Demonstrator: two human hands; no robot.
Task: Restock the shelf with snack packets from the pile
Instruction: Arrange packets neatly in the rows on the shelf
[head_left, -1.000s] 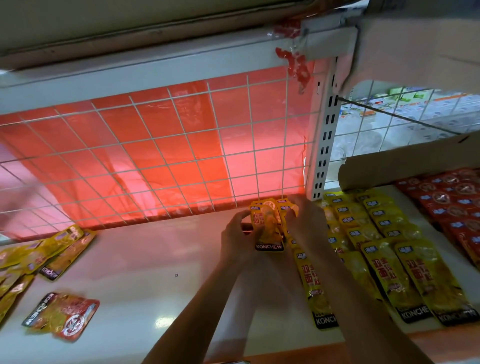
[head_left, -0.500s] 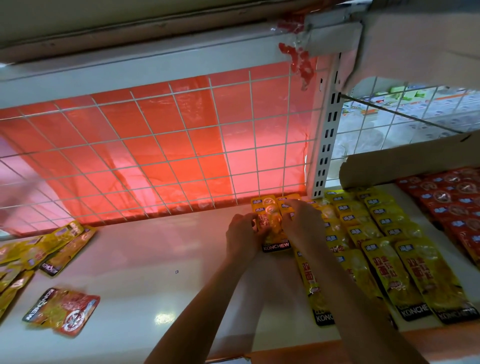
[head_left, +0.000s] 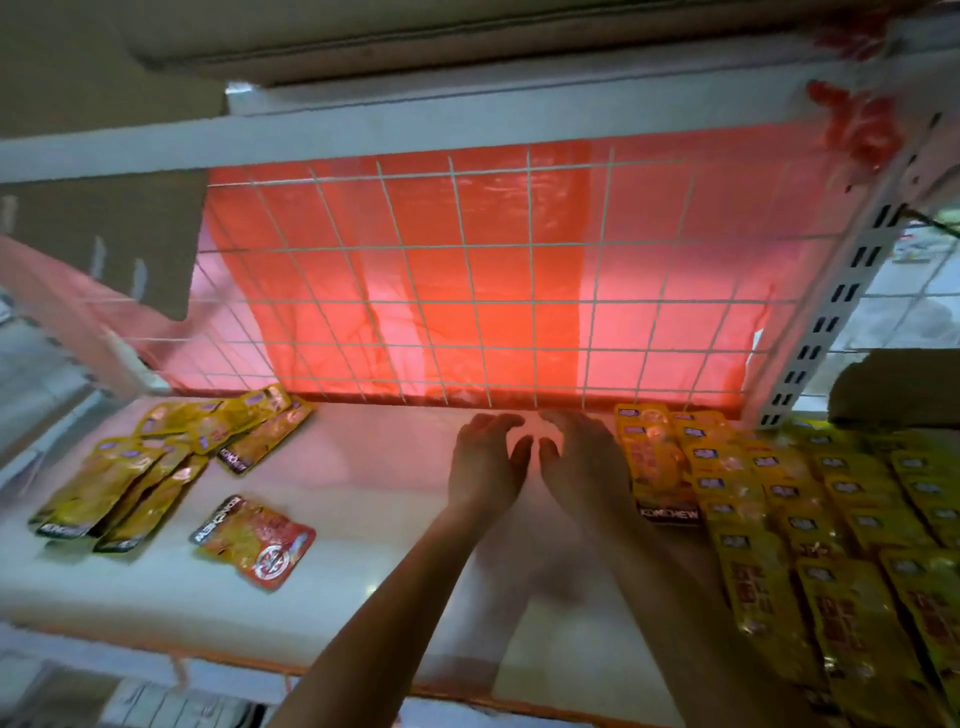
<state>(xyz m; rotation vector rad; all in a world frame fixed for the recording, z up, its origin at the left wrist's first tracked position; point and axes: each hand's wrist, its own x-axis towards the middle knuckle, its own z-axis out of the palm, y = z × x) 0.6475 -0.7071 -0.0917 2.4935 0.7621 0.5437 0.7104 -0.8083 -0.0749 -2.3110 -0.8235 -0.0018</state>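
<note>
White shelf (head_left: 363, 519), wire grid (head_left: 467, 249) at back.
Right side: yellow snack packets (head_left: 779, 519) in overlapping rows, long axes front to back, dark label ends toward the front edge.
Left side: pile (head_left: 150, 467) of yellow packets, fanned, long axes slanted, label ends front-left. One orange packet (head_left: 254, 540) lies flat, apart.
Hands: left hand (head_left: 485, 467) and right hand (head_left: 584, 467) side by side near the grid. Each grip is slack, fingers loosely extended, holding nothing.
</note>
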